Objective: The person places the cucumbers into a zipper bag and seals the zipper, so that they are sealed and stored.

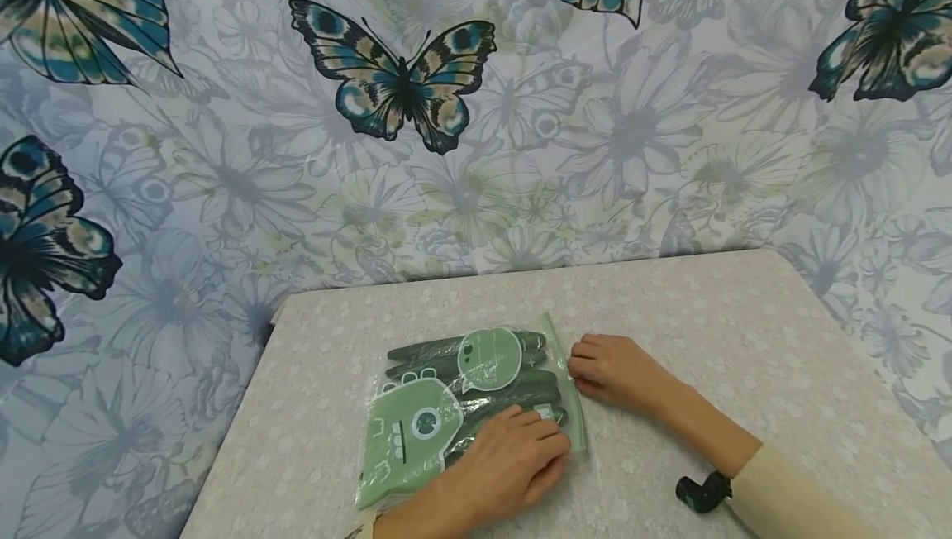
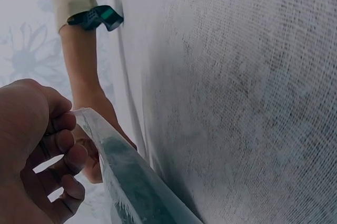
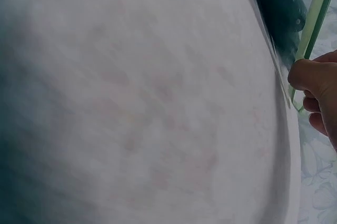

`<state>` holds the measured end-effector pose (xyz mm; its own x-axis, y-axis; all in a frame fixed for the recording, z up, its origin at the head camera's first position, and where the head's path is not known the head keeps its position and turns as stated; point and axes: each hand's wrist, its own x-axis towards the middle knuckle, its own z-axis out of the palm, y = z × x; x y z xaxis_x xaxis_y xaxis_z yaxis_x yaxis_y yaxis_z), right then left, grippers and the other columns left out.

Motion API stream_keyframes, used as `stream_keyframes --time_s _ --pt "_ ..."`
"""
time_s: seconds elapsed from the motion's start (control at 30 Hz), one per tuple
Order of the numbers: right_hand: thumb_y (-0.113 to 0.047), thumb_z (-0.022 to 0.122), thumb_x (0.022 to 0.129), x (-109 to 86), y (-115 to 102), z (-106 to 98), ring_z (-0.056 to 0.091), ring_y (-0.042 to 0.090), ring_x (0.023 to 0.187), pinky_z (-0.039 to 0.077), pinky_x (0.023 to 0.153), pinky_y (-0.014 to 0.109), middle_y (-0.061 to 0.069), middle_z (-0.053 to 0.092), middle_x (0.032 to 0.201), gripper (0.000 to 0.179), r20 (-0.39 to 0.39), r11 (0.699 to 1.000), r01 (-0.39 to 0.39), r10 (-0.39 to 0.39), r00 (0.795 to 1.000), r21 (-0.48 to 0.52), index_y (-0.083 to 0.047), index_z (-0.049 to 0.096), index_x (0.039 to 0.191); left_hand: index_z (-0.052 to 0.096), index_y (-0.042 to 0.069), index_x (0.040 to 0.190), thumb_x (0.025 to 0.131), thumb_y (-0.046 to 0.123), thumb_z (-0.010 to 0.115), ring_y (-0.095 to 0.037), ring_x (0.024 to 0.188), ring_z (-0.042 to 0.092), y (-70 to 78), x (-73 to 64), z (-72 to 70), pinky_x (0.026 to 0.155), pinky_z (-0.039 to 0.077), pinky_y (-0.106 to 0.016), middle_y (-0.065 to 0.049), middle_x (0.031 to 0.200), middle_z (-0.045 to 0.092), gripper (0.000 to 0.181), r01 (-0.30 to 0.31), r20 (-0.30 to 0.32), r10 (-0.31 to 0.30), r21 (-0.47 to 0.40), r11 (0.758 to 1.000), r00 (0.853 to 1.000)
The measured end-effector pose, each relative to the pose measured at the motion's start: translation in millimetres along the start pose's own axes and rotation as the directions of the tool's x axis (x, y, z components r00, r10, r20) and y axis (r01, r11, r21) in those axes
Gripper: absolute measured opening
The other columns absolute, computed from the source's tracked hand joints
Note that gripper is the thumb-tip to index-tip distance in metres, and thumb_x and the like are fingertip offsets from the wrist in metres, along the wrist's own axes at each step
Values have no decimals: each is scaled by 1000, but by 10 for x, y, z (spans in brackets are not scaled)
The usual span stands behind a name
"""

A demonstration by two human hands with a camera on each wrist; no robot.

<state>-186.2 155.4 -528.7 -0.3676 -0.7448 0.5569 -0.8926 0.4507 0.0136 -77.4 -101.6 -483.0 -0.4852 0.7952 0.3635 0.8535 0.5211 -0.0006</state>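
A clear zip bag [image 1: 375, 407] printed with green cartoon figures lies on the table. Inside it are several long dark green cucumbers [image 1: 521, 390], whose blunt ends [image 3: 299, 21] show in the right wrist view. My left hand [image 1: 513, 456] reaches over the bag's near right part; in the left wrist view, its thumb and forefinger pinch the bag's edge [image 2: 87, 116]. My right hand [image 1: 613, 369] is at the bag's right side. The right wrist view has its thumb and curled fingers pinching the green zip strip [image 3: 316, 18]. The left hand partly covers the cucumbers.
A pale floral cloth covers the table [image 1: 714, 316]. Behind stands a wall [image 1: 521, 150] with flowers and large blue butterflies. A black wrist device [image 1: 702, 491] sits on the right arm by the beige sleeve [image 1: 788, 493].
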Motion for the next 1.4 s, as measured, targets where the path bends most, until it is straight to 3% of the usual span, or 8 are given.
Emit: stream_keyframes --time_s 0.5,0.77,0.93,1.03,1.23,1.4 --pt "-12 88 83 47 110 70 53 8 73 47 64 24 -10 61 81 27 20 998 53 -52 998 -22 -21 63 85 66 26 88 98 26 75 -2 75 57 -113 11 -28 69 43 -20 16 83 62 13 33 -13 -35 -77 996 999" --pt "-15 89 85 -13 43 -16 65 8 84 56 74 24 -10 72 91 21 8 992 126 -126 992 7 -21 70 92 56 26 82 93 21 74 -1 67 45 -179 13 -35 63 36 -16 16 76 52 22 41 -95 -50 -95 995 994" --pt "-17 87 88 -60 -23 -73 67 8 90 58 77 24 -11 74 97 18 12 986 167 -167 986 12 -21 70 93 59 26 83 92 20 75 0 67 42 -216 -12 -77 63 35 -17 16 75 53 20 69 -106 -80 -105 992 991" --pt "-16 87 88 -80 -39 -96 67 8 92 59 79 25 -10 74 98 18 16 987 158 -158 987 32 -20 71 95 57 25 80 92 20 76 0 68 41 -218 -33 -100 64 33 -16 15 75 51 23 32 -90 -43 -117 993 995" --pt "-11 87 86 -45 12 -89 68 8 91 59 78 26 -9 73 96 20 16 993 113 -113 993 29 -19 71 95 56 26 80 95 23 76 0 72 50 -147 -26 -101 71 42 -15 16 79 54 26 -137 -57 132 -82 987 990" --pt "-12 87 87 -17 72 -52 66 8 86 56 73 25 -10 72 91 22 42 996 92 -92 995 4 -19 66 90 57 25 81 97 25 75 -2 72 53 -91 -21 -62 71 44 -18 15 78 53 24 -148 -31 146 -82 986 989"
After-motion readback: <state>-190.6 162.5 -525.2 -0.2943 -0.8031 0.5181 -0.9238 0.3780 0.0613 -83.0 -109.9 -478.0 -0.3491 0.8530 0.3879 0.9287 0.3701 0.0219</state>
